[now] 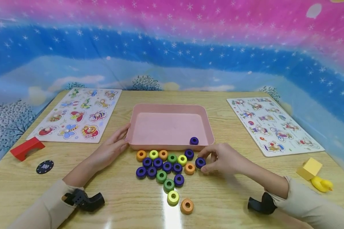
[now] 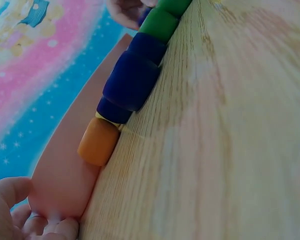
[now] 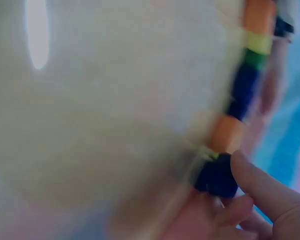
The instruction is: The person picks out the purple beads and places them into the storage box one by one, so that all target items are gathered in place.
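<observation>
Low on the table, my right hand (image 1: 222, 157) pinches a dark purple ring bead (image 1: 200, 163) between thumb and fingers. The right wrist view shows the thumb against that bead (image 3: 217, 176). My left hand (image 1: 110, 152) rests its fingers against the left side of a pink tray (image 1: 170, 147); in the left wrist view the fingertips meet the tray's end (image 2: 65, 185). One purple bead (image 1: 194, 141) lies inside the tray at its front right. Before the tray sit several loose beads: purple (image 1: 151, 172), orange (image 1: 189, 168), green (image 1: 161, 176) and yellow (image 1: 173, 197).
Picture puzzle boards lie at left (image 1: 74, 116) and right (image 1: 272, 125). A red arch block (image 1: 27, 148) and a black chip (image 1: 45, 167) are on the left. At the right stand a yellow block (image 1: 309, 168) and a yellow duck (image 1: 321, 184). A patterned cloth hangs behind.
</observation>
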`<act>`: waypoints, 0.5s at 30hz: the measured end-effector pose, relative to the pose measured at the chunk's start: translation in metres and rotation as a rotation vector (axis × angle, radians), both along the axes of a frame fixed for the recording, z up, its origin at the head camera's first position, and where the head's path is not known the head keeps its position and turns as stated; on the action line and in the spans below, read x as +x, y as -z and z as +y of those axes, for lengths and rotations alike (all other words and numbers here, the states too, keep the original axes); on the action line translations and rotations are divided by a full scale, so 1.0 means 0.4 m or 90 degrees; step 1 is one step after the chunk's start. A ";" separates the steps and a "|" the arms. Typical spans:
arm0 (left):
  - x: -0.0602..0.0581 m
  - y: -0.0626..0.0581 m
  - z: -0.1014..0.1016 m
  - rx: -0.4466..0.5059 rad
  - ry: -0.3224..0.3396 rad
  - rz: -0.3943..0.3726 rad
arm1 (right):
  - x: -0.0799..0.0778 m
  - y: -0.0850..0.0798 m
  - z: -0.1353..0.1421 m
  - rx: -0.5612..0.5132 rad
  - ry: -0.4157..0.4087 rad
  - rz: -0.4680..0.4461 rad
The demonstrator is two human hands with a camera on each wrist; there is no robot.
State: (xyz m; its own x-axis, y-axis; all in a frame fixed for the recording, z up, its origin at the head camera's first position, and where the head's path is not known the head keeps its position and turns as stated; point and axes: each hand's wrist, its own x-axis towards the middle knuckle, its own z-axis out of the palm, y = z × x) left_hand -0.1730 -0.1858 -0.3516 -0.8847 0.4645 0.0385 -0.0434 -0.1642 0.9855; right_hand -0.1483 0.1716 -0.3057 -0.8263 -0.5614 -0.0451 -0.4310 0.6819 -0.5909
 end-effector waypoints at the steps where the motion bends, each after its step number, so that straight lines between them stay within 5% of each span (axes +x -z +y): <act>1: 0.000 0.000 0.000 0.000 0.001 0.001 | -0.005 -0.014 0.002 0.002 0.003 0.011; 7: -0.003 0.000 0.000 0.009 0.001 0.002 | -0.085 -0.082 0.006 -0.014 0.045 0.071; 15: 0.002 0.001 -0.001 -0.003 0.001 0.000 | -0.215 -0.048 -0.018 -0.001 0.010 0.080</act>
State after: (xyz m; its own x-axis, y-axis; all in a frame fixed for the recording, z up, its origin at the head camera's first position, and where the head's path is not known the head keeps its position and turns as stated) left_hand -0.1723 -0.1861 -0.3519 -0.8843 0.4655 0.0371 -0.0430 -0.1602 0.9861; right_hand -0.2345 0.1646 -0.2867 -0.8343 -0.5481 0.0600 -0.4909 0.6889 -0.5334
